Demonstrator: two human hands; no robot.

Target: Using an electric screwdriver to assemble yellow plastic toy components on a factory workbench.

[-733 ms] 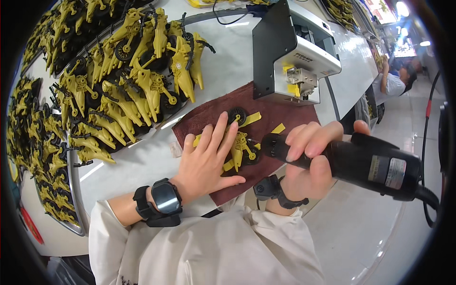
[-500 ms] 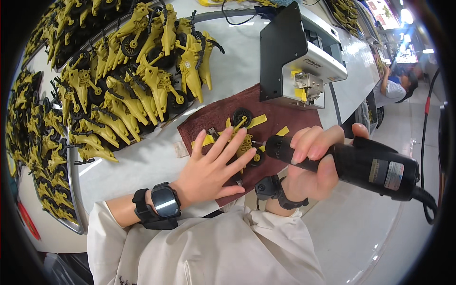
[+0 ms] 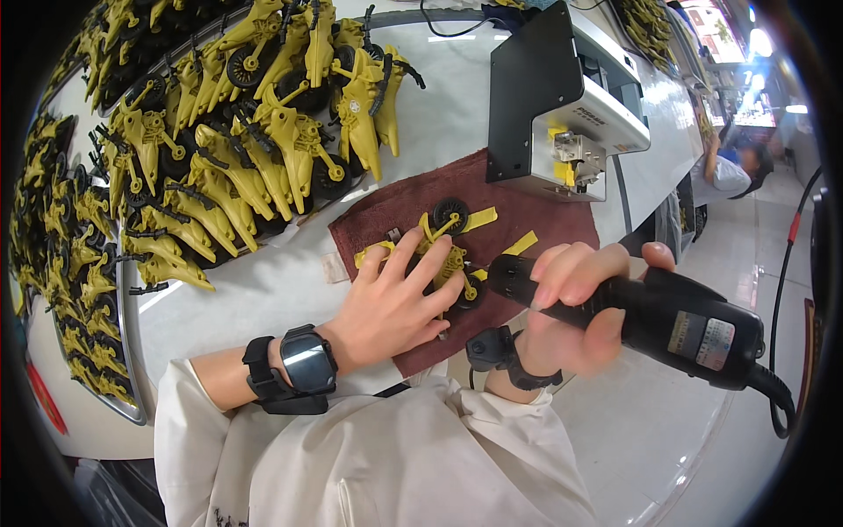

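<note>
A yellow toy motorcycle (image 3: 454,262) with black wheels lies on a dark red cloth. Over it, my left hand (image 3: 386,303) has its fingers bent and apart, the fingertips pressing on the toy's body; the palm hides part of it. My right hand (image 3: 575,307) is wrapped round a black corded electric screwdriver (image 3: 676,329). The driver lies nearly level, its bit (image 3: 474,266) pointing left, at the toy between its wheels. Whether the bit sits in a screw is too small to tell.
The red cloth (image 3: 540,224) lies on a white table. A grey-and-black screw feeder (image 3: 571,114) stands on its far right. Trays with many finished-looking yellow toy motorcycles (image 3: 294,158) fill the left and far left. A person in a light shirt (image 3: 724,176) sits farther right.
My left fingers, stretched and spread before, have bent and come down onto the toy. The screwdriver's rear end has dipped a little.
</note>
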